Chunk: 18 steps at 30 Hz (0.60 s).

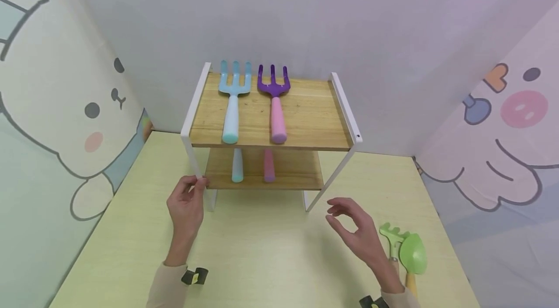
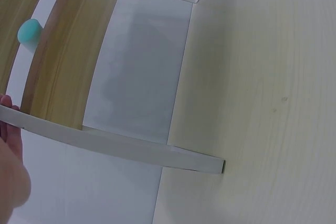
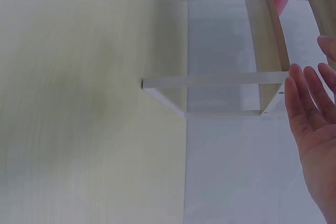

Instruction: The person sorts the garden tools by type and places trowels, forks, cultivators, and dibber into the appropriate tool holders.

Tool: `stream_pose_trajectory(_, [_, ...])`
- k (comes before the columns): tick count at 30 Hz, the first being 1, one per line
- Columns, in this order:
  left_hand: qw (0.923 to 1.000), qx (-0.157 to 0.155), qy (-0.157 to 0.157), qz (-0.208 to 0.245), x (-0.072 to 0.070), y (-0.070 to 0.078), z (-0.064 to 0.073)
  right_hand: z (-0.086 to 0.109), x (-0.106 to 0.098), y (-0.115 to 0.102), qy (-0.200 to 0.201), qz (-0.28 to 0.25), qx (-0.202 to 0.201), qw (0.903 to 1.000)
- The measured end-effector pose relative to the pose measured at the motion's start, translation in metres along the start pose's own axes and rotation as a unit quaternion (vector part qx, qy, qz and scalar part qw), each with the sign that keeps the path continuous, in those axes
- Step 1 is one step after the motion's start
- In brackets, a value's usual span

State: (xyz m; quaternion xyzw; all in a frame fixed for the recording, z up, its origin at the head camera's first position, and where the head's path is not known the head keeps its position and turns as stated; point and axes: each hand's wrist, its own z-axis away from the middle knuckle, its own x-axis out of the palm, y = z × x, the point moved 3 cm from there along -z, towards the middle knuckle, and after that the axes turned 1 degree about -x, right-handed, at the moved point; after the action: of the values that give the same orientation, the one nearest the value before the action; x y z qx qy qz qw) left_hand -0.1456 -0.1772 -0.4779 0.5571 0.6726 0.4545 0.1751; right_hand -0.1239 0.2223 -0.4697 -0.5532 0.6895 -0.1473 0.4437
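Note:
A two-tier shelf (image 1: 314, 114) with wooden boards and white metal side frames stands on the table. My left hand (image 1: 187, 203) grips its left front leg (image 2: 121, 148) at the height of the lower board, thumb and fingers on either side. My right hand (image 1: 355, 230) is apart from the right front leg (image 1: 332, 177), fingers loosely curved with a gap to the thumb. On the top board lie a light blue hand fork (image 1: 232, 109) and a purple hand fork with a pink handle (image 1: 277, 114). Two more handles, blue (image 1: 238, 166) and pink (image 1: 269, 166), show on the lower board.
At the table's right lie a green rake (image 1: 393, 237) and a green trowel (image 1: 412, 254) with wooden handles, partly behind my right forearm. Printed curtains (image 1: 279, 17) close off the back and both sides of the table (image 1: 262, 250).

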Motion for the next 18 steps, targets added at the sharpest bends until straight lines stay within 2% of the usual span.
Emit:
stream_pose_trajectory(9, [1.0, -0.003, -0.002, 0.004, 0.001, 0.002, 0.0, 0.018, -0.012, 0.007, 0.027, 0.008, 0.002, 0.9996])
stream_pose_trajectory(12, [1.0, -0.004, 0.0, 0.007, 0.001, 0.002, 0.0, 0.026, -0.017, 0.012, 0.028, 0.013, 0.024, 0.9992])
stream_pose_trajectory(18, [1.0, -0.007, 0.0, 0.003, 0.0, 0.0, -0.001, 0.042, -0.028, 0.017, 0.026, 0.024, 0.097, 0.9947])
